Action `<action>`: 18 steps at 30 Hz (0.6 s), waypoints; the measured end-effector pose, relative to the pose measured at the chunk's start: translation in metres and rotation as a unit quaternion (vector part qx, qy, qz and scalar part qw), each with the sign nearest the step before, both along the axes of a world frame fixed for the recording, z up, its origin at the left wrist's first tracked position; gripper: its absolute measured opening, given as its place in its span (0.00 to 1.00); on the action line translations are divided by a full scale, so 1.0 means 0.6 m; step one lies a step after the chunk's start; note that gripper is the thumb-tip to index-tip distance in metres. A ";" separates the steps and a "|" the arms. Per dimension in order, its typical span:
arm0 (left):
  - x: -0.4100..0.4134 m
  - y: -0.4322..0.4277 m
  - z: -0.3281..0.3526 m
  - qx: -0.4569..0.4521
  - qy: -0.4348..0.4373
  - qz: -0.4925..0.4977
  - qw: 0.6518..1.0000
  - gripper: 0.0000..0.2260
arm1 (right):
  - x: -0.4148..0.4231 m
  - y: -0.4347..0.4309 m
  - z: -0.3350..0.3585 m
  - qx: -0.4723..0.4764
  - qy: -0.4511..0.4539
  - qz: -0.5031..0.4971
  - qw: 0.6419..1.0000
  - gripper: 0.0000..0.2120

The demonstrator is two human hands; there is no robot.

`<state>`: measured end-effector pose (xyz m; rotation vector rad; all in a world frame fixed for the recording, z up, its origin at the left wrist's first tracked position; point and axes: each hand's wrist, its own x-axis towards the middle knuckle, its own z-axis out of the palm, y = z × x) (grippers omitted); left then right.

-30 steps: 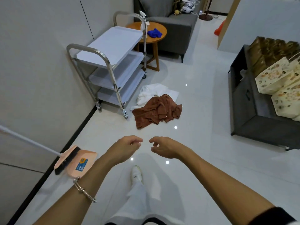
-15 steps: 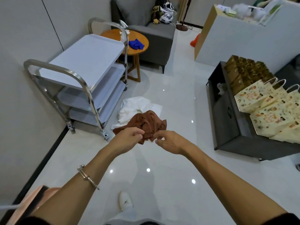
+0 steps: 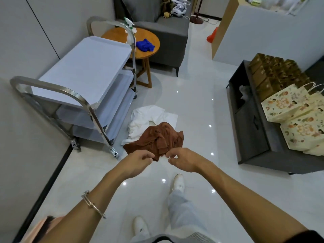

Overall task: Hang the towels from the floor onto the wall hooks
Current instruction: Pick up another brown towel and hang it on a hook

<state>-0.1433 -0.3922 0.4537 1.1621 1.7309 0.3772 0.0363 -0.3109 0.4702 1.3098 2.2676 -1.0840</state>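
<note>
Two heaped towels, brown towel (image 3: 155,141) overlapping white towel (image 3: 149,116)

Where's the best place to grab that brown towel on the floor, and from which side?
Pinch the brown towel at its near edge, coming down from your side. It lies bunched, its far part overlapping the white towel, while the near edge lies on bare floor, so fingers there likely lift it alone.
</note>
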 end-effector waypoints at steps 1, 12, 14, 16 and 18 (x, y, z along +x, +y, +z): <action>-0.003 0.010 -0.002 -0.006 0.000 -0.001 1.000 0.12 | -0.004 0.012 -0.004 -0.002 0.002 0.007 1.000 0.14; -0.018 0.225 -0.039 -0.051 0.035 0.055 0.997 0.12 | -0.045 0.286 -0.058 -0.040 0.050 0.057 0.996 0.15; -0.007 0.288 -0.047 -0.063 0.029 0.060 0.996 0.12 | -0.037 0.345 -0.075 -0.055 0.051 0.049 0.996 0.15; 0.004 0.345 -0.055 -0.071 0.035 0.061 0.995 0.12 | -0.029 0.396 -0.098 -0.072 0.037 0.045 0.996 0.15; 0.009 0.394 -0.073 -0.082 0.036 0.066 0.994 0.13 | -0.025 0.446 -0.128 -0.083 0.025 0.042 0.995 0.15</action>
